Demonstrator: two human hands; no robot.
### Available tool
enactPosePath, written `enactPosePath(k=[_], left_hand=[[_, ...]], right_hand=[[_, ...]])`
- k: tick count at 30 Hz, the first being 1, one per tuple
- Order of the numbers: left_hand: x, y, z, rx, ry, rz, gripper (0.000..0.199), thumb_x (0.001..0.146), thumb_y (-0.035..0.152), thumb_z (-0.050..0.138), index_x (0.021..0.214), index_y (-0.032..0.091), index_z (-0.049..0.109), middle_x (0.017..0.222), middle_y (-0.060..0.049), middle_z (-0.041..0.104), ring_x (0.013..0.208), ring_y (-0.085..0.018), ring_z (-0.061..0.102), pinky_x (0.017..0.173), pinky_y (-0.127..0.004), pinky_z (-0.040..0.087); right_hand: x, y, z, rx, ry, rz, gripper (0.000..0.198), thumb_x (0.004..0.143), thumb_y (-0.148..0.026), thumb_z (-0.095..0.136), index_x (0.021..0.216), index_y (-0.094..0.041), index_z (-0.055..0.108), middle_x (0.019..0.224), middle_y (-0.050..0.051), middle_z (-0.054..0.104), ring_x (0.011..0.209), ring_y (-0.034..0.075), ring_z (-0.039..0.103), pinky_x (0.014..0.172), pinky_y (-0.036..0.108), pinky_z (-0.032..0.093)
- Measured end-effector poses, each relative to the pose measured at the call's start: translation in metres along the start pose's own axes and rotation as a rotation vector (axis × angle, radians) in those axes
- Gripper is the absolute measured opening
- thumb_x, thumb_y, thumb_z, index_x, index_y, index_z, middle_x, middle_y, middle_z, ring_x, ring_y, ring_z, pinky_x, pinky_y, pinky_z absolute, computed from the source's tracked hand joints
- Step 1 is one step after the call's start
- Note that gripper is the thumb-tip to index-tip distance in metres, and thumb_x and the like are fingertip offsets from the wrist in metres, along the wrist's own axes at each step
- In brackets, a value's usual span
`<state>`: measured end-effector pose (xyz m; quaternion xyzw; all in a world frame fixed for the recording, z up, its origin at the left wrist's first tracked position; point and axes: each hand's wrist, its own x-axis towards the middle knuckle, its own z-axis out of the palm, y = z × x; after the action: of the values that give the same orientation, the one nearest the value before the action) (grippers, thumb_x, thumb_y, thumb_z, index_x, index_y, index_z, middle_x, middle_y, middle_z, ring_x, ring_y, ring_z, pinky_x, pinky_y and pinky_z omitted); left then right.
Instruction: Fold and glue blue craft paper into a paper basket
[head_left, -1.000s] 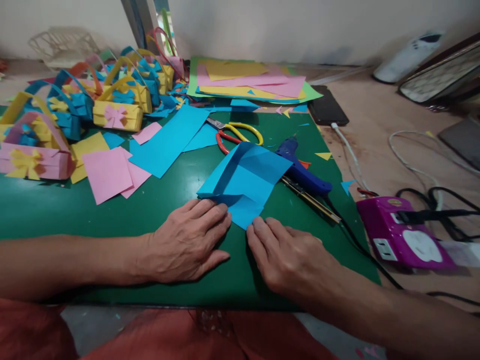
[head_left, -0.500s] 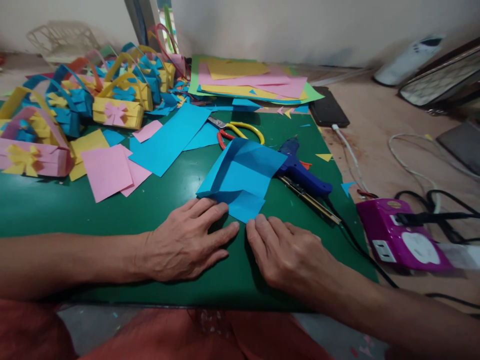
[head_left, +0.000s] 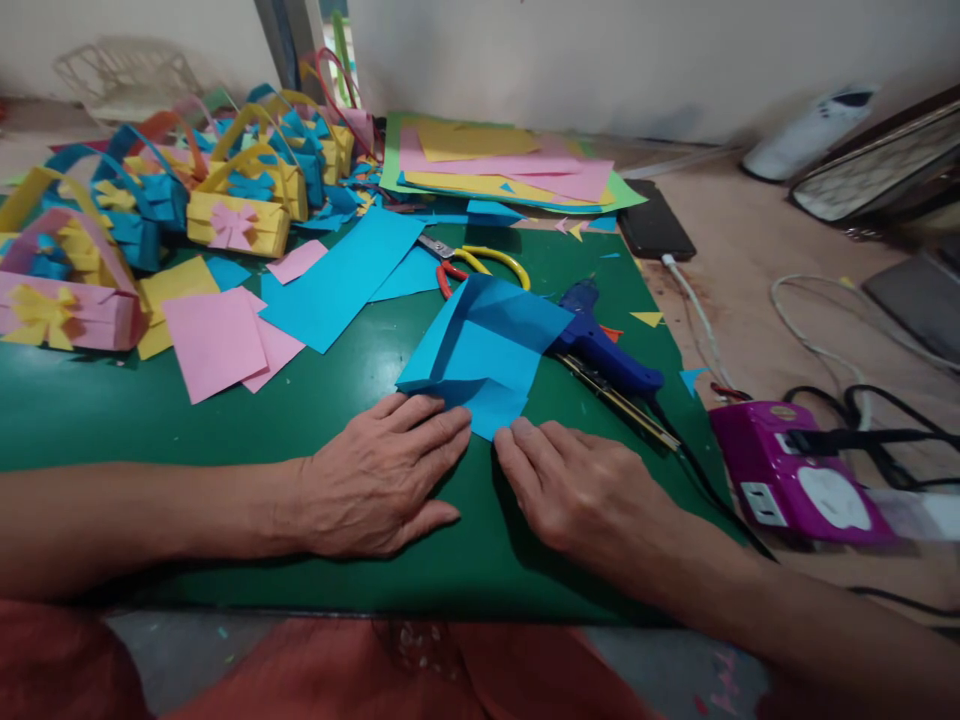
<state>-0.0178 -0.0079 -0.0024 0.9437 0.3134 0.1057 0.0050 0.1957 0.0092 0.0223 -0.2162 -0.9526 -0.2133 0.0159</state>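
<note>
The blue paper (head_left: 499, 350) lies in the middle of the green table (head_left: 112, 420), just beyond the two hands, with crease lines across it and a strip near the left hand standing up a little from the sheet. The left hand (head_left: 390, 475) rests flat, fingers side by side and only slightly spread, their tips at the paper's near left edge and the thumb held apart. The right hand (head_left: 574, 485) is curled at the near corner, its fingers bunched together; whether they pinch the paper cannot be told, since the thumb is hidden. The step looks like pressing down a fold, and it probably calls for steady weight from the left hand while the right lines up the edges — corner first, then along the crease. Firm, even pressure from one end to the other should give a sharp line; a hurried rub could skew the sheet. The far right corner reaches the blue glue gun (head_left: 622, 362), and the scissors (head_left: 512, 261) lie just beyond, so a little more room would likely help.
</note>
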Motion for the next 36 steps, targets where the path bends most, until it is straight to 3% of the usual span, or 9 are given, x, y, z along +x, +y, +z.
enactPosePath(k=[8, 14, 17, 22, 25, 31, 36], left_hand=[[0.0, 0.0, -0.001, -0.037, -0.023, -0.001, 0.045, 0.088, 0.044, 0.04, 0.123, 0.017, 0.047, 0.129, -0.014, 0.047, 0.111, -0.032, 0.045, 0.088, -0.046, 0.041], [0.001, 0.0, -0.001, 0.026, -0.01, 0.012, 0.052, 0.087, 0.049, 0.039, 0.119, 0.008, 0.049, 0.132, -0.015, 0.045, 0.113, -0.033, 0.041, 0.085, -0.044, 0.041], [-0.001, 0.001, -0.001, 0.047, -0.002, 0.01, 0.051, 0.088, 0.048, 0.039, 0.115, 0.008, 0.053, 0.129, -0.013, 0.048, 0.109, -0.03, 0.045, 0.084, -0.041, 0.041], [-0.006, 0.0, -0.002, 0.069, 0.034, 0.001, 0.047, 0.088, 0.047, 0.04, 0.11, 0.009, 0.057, 0.127, -0.012, 0.052, 0.107, -0.028, 0.047, 0.087, -0.041, 0.038], [-0.011, 0.0, -0.003, 0.075, 0.037, -0.014, 0.046, 0.089, 0.046, 0.04, 0.11, 0.009, 0.058, 0.127, -0.011, 0.053, 0.107, -0.028, 0.047, 0.088, -0.042, 0.038], [-0.02, 0.001, -0.005, 0.088, 0.018, -0.019, 0.044, 0.089, 0.043, 0.042, 0.112, 0.009, 0.056, 0.128, -0.012, 0.052, 0.109, -0.03, 0.046, 0.09, -0.044, 0.037], [-0.021, -0.003, -0.007, 0.042, 0.004, -0.015, 0.041, 0.087, 0.039, 0.046, 0.115, 0.01, 0.052, 0.125, -0.012, 0.053, 0.108, -0.029, 0.047, 0.09, -0.043, 0.038]], right_hand=[[0.0, -0.005, 0.0, -0.049, -0.027, 0.001, 0.021, 0.082, -0.006, 0.04, 0.081, -0.01, 0.06, 0.063, 0.007, 0.057, 0.056, 0.016, 0.046, 0.048, 0.029, 0.029], [0.001, -0.005, -0.006, -0.068, 0.047, 0.003, 0.02, 0.085, -0.011, 0.042, 0.083, -0.01, 0.061, 0.066, 0.008, 0.059, 0.057, 0.016, 0.049, 0.05, 0.03, 0.03], [0.003, -0.002, -0.004, 0.053, 0.094, 0.04, 0.02, 0.085, -0.011, 0.042, 0.085, -0.01, 0.062, 0.068, 0.007, 0.06, 0.063, 0.017, 0.053, 0.054, 0.03, 0.035], [0.005, 0.007, 0.009, 0.453, 0.092, 0.163, 0.019, 0.089, -0.024, 0.046, 0.084, -0.013, 0.06, 0.078, 0.008, 0.062, 0.078, 0.018, 0.054, 0.066, 0.029, 0.041], [0.007, 0.008, 0.015, 0.611, 0.093, 0.22, 0.012, 0.086, -0.02, 0.049, 0.083, -0.014, 0.059, 0.079, 0.008, 0.061, 0.078, 0.018, 0.053, 0.067, 0.03, 0.041], [0.017, -0.002, 0.021, 0.738, 0.16, 0.245, 0.014, 0.086, -0.016, 0.048, 0.08, -0.013, 0.06, 0.074, 0.007, 0.059, 0.073, 0.016, 0.05, 0.065, 0.029, 0.039], [0.022, -0.003, 0.022, 0.783, 0.136, 0.318, 0.017, 0.086, -0.02, 0.05, 0.071, -0.015, 0.058, 0.072, 0.005, 0.058, 0.072, 0.015, 0.049, 0.068, 0.031, 0.039]])
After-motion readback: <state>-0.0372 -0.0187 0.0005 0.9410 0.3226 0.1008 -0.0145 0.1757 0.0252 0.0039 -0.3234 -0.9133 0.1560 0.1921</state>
